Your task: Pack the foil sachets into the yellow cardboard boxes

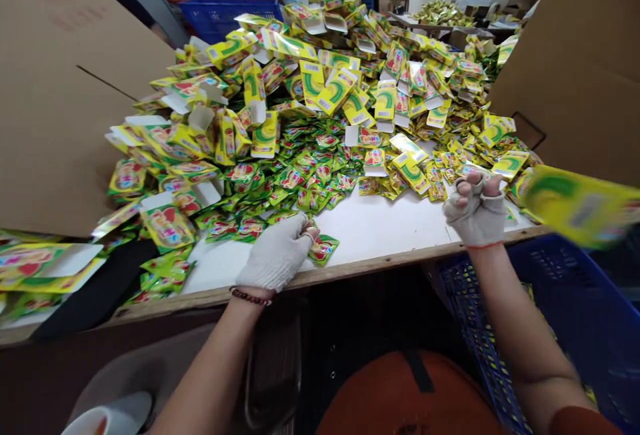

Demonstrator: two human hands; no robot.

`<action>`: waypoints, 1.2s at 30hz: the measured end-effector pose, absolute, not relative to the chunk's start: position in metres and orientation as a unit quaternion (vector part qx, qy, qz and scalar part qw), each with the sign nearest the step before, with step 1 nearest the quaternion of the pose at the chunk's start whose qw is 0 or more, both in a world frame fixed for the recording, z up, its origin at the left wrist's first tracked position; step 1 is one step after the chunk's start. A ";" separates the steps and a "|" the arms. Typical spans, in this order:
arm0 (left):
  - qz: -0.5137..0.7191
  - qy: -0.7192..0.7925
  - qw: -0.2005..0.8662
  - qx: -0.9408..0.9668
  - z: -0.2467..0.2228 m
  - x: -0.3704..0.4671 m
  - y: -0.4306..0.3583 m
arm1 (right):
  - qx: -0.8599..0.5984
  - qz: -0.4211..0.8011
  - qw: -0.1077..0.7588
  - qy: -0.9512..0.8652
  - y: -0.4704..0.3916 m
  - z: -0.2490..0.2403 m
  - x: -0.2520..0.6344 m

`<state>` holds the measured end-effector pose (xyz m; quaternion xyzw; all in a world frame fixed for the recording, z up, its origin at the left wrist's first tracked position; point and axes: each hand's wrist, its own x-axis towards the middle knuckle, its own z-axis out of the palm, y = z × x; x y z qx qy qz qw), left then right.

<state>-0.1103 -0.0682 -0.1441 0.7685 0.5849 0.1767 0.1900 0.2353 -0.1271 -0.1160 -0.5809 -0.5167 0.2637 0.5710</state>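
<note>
- We see a table [395, 222] with a white top and a wooden near edge, spanning the scene from left to right.
- Two big cardboard boxes flank it: a left box [65, 108] and a right box [575, 75], both partly out of our view.
- Between them we find a heap of yellow cartons [310, 78], highest at the far side, many with white flaps standing out.
- A blue basket [575, 282] sits at the near right, below the table edge; we make out yellow bits through its holes.
- Green sachets [310, 168] spread in front of the heap, about the middle, and yellow sachets [435, 182] lie to their right.
- A blurred yellow carton [575, 205] appears at the right, above the basket — apart from the right hand.
- Our left hand [277, 252], in a pale glove with bare fingertips, is at the near edge, thumb and finger together on a green sachet's corner.
- Our right hand [475, 212], gloved alike, is above the near right edge, fingers loosely curled and the thumb apart from them; we see nothing between them.
- The single green sachet [325, 250] is by the near edge, just right of the left hand — its left corner in the pinch.
</note>
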 end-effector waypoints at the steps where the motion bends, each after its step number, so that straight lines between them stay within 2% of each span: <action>1: 0.120 0.592 0.180 0.777 -0.145 -0.113 -0.068 | -0.591 0.262 0.563 -0.516 -0.120 -0.114 0.245; 3: 0.049 0.595 0.156 0.787 -0.148 -0.112 -0.068 | -0.633 0.228 0.497 -0.548 -0.097 -0.116 0.259; 5: 0.032 0.591 0.133 0.795 -0.151 -0.105 -0.068 | -0.693 0.144 0.366 -0.604 -0.071 -0.123 0.266; 8: 0.066 0.577 0.171 0.796 -0.155 -0.095 -0.066 | -0.737 0.012 0.145 -0.660 -0.041 -0.133 0.270; 11: 0.165 0.551 0.267 0.773 -0.155 -0.090 -0.065 | -0.743 -0.042 0.042 -0.667 -0.032 -0.136 0.271; 14: 0.268 0.531 0.330 0.733 -0.153 -0.084 -0.065 | -0.771 -0.042 0.021 -0.635 -0.036 -0.135 0.276; 18: 0.326 0.512 0.381 0.697 -0.152 -0.072 -0.067 | -0.771 -0.014 0.004 -0.637 -0.044 -0.130 0.291; 27: 0.342 0.465 0.529 0.622 -0.161 -0.029 -0.068 | -0.757 -0.002 -0.025 -0.653 -0.054 -0.118 0.300; 33: 0.335 0.425 0.632 0.555 -0.171 -0.014 -0.071 | -0.730 0.033 -0.112 -0.673 -0.059 -0.100 0.303; 36: 0.361 0.410 0.632 0.550 -0.174 -0.011 -0.072 | -0.734 0.004 -0.079 -0.675 -0.064 -0.091 0.294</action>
